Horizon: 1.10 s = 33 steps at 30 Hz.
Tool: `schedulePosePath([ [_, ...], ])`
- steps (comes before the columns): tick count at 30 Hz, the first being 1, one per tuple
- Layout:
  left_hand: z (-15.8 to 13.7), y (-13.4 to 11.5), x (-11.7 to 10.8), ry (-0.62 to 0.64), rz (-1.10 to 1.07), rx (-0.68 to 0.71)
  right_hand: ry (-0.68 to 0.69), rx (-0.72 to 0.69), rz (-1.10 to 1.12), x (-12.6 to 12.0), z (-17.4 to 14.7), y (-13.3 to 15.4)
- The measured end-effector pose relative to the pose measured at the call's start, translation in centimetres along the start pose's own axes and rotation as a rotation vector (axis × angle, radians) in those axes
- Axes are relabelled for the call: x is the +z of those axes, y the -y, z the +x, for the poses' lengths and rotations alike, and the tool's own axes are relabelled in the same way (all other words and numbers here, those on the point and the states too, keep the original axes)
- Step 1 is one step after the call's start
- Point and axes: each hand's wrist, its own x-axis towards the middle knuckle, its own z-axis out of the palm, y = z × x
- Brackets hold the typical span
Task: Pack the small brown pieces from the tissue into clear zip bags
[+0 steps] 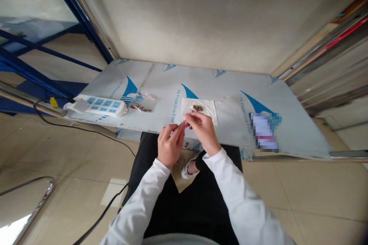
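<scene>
My left hand [170, 144] and my right hand [204, 129] meet at the front edge of the table, fingertips pinched close together. Whatever sits between the fingertips is too small to make out. Just beyond my right hand lies a white sheet or pouch [212, 109] with small brown pieces [197, 108] on it, partly covered by my fingers. To the left, a clear plastic bag [140, 108] with more brown pieces rests on the table [161, 95].
A white power strip [106, 106] with blue sockets stands at the table's left end, its black cable [86, 127] hanging past the edge. A pixelated phone-like object [263, 132] lies to the right. Clear film [230, 107] is near the white sheet. A wall [201, 19] rises behind.
</scene>
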Motion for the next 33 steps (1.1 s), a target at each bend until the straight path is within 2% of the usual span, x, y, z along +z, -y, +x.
schedulePosePath([
  [4,-0.5,-2.5,-0.8,0.047,-0.179,-0.116,-0.082,-0.023,-0.092,-2.0,-1.9,0.2],
  [7,0.1,-4.1,-1.8,0.098,-0.456,-0.356,-0.106,-0.156,-0.385,-3.4,-3.8,1.1],
  [10,0.6,-5.4,-2.2,0.204,-0.747,-0.612,-0.068,-0.295,-0.739,-3.5,-5.7,2.3],
  [13,0.8,-6.0,-2.1,0.224,-0.879,-0.751,-0.022,-0.386,-0.916,-2.9,-7.2,2.7],
  [18,0.5,-5.8,-1.8,0.216,-0.952,-0.847,0.064,-0.395,-0.921,-2.6,-8.3,2.0],
  [23,0.0,-5.0,-1.9,0.255,-1.094,-0.996,0.095,-0.314,-0.576,-3.1,-8.9,1.3],
  [26,-0.1,-4.6,-2.2,0.321,-1.17,-1.001,0.06,-0.252,-0.371,-3.3,-9.0,1.2],
  [28,0.0,-4.5,-2.5,0.381,-1.152,-0.931,0.061,-0.229,-0.295,-3.4,-8.8,1.2],
  [31,0.2,-4.4,-3.0,0.45,-1.017,-0.768,0.099,-0.187,-0.275,-3.7,-8.5,1.3],
  [33,0.2,-4.6,-3.3,0.459,-0.828,-0.659,0.112,-0.169,-0.351,-3.8,-8.4,1.5],
])
